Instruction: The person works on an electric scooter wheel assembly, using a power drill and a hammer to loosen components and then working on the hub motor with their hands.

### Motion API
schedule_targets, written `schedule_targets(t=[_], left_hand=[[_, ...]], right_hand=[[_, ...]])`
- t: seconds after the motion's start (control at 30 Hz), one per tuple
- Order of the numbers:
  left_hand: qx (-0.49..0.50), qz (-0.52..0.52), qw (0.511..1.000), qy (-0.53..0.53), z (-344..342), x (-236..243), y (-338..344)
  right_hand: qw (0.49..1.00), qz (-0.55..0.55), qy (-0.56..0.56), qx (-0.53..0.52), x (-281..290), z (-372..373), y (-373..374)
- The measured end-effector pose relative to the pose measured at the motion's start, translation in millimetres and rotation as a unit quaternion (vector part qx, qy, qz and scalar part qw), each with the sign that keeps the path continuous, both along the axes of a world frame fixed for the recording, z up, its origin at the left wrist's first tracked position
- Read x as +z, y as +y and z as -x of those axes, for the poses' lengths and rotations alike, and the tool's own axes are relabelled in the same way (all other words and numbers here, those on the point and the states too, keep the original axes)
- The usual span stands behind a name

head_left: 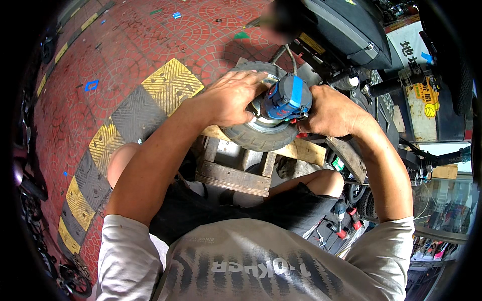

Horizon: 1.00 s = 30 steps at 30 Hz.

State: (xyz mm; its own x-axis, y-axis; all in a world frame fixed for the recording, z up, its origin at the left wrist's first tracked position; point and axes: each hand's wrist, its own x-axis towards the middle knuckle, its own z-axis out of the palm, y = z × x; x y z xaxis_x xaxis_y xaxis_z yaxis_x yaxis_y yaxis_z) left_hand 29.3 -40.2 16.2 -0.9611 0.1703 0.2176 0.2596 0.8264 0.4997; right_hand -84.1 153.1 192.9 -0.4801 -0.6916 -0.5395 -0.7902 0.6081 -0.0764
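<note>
A small wheel with a dark tyre [261, 140] and silver rim lies flat on a wooden stand [233, 178] in front of my knees. My right hand [334, 113] is wrapped round the handle of a blue and black cordless impact wrench [286, 98]. Its head points down over the wheel's hub; the tip is hidden beneath the tool body. On the left side of the wheel rests my left hand [233, 95], fingers stretched across the tyre and rim, thumb apart from them near the tool.
A black scooter body [346, 35] stands close at the far right. Yellow and black speed-bump strips [140, 115] cross the red patterned paving [125, 55] on the left. Hand tools, including a drill [340, 210], lie low at the right. Parked bikes [75, 276] line the left edge.
</note>
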Motion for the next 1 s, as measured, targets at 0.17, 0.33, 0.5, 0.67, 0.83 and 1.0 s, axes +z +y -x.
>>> schedule_targets(t=[0.17, 0.33, 0.5, 0.67, 0.83, 1.0], left_hand=[[0.010, -0.009, 1.000, -0.025, 0, 5, 0], [0.022, -0.025, 0.998, -0.044, -4, 14, 1], [0.021, -0.033, 0.999, -0.035, -1, 10, -9], [0.035, -0.058, 0.998, -0.007, -4, 11, -28], [0.050, -0.070, 0.996, 0.012, 2, -3, -32], [0.049, -0.101, 0.993, 0.042, 5, -6, -35]], right_hand=[[1.000, -0.008, 0.014, 0.004, -2, 1, 0], [1.000, -0.005, 0.013, 0.017, 3, 1, -6], [0.998, 0.024, -0.052, 0.007, 2, 7, -2], [0.998, 0.028, 0.008, 0.060, -2, 7, -2], [0.973, 0.182, -0.142, -0.003, 6, 14, -3], [0.993, 0.080, -0.078, -0.045, -7, 30, -20]])
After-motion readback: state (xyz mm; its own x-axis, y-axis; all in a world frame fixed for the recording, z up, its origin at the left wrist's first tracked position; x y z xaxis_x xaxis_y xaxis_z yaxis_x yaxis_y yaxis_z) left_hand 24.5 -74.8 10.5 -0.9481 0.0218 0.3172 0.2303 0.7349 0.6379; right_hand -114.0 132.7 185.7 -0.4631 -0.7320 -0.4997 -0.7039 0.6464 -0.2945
